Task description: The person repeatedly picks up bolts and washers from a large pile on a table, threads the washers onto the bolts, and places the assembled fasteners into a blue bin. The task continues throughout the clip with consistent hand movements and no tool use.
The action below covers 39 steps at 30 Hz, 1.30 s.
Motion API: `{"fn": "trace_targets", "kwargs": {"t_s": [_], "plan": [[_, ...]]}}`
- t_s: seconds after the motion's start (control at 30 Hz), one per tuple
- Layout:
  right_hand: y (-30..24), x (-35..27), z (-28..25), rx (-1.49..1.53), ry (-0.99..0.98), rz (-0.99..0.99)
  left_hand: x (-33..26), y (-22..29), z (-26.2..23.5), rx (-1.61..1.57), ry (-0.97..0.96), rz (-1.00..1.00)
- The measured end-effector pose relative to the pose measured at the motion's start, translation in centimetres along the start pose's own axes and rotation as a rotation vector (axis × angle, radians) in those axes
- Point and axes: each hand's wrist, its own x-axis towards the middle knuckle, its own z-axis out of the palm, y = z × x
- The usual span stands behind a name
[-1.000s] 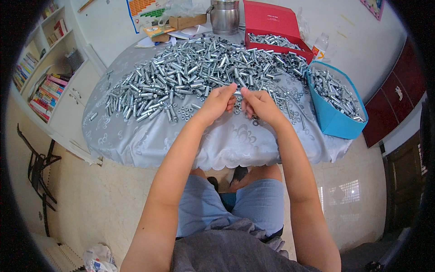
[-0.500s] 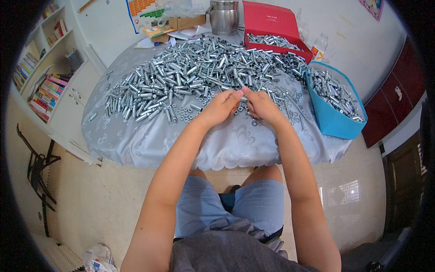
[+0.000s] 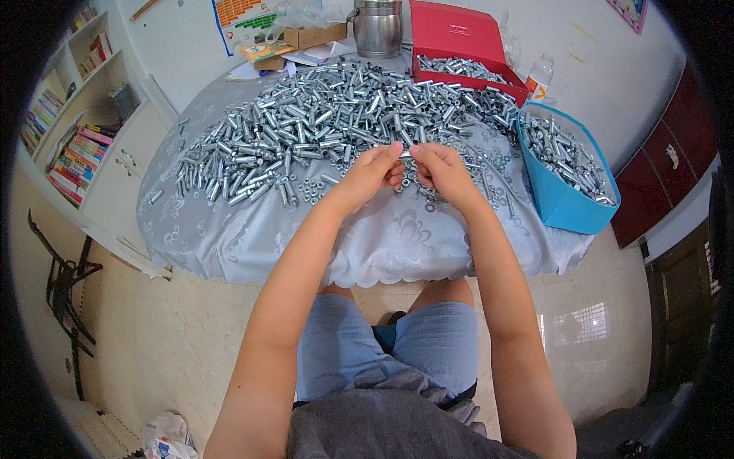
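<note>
Above the near side of a metal heap, my left hand and my right hand are closed in a pinch, thumbs toward each other. Between their fingertips lies a short silvery metal piece, apparently part of an anchor bolt; the fingers hide most of it. Just beyond spreads a big pile of silvery anchor bolts and metal sleeves. Loose hex nuts and washers are scattered near and beneath my hands. Long thin bolts lie to the right of my right hand.
A blue fabric bin full of bolts stands at the right table edge. Behind it are an open red box with more parts, a plastic bottle and a steel pot. A silvery-grey tablecloth covers the table.
My hands have drawn slightly apart, and the metal piece between my fingertips shows more. My left fingers are tilted a little differently. The pile and containers look unchanged.
</note>
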Motion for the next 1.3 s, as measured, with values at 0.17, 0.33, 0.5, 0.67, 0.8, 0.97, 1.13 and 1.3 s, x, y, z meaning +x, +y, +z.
{"fn": "trace_targets", "kwargs": {"t_s": [0.17, 0.33, 0.5, 0.67, 0.8, 0.97, 1.13, 1.3], "plan": [[-0.6, -0.2, 0.0, -0.044, 0.031, -0.037, 0.0, 0.2, 0.4, -0.029, 0.029, 0.054], [-1.3, 0.0, -0.8, 0.126, 0.251, -0.145, -0.8, 1.3, -0.4, -0.064, -0.034, -0.082], [-1.3, -0.1, -1.1, 0.212, 0.250, -0.158, -2.2, 2.3, -0.5, 0.126, -0.408, -0.446], [-1.3, 0.2, -1.2, 0.256, 0.288, -0.158, -0.2, 1.7, -1.8, -0.490, 0.148, 0.036], [-1.1, 0.3, -1.5, 0.248, 0.317, -0.148, 0.7, 1.6, -3.8, -0.690, 0.394, 0.100], [-1.0, 0.3, -1.5, 0.208, 0.327, -0.118, 0.5, 1.3, -3.9, -0.649, 0.497, 0.143], [-0.2, 0.9, -1.9, 0.163, 0.423, -0.096, 1.4, -0.3, -3.8, 0.184, 0.798, 0.294], [0.5, 1.3, -2.3, 0.033, 0.549, -0.092, 1.1, -1.4, -3.0, 1.260, 0.634, 0.583]]}}
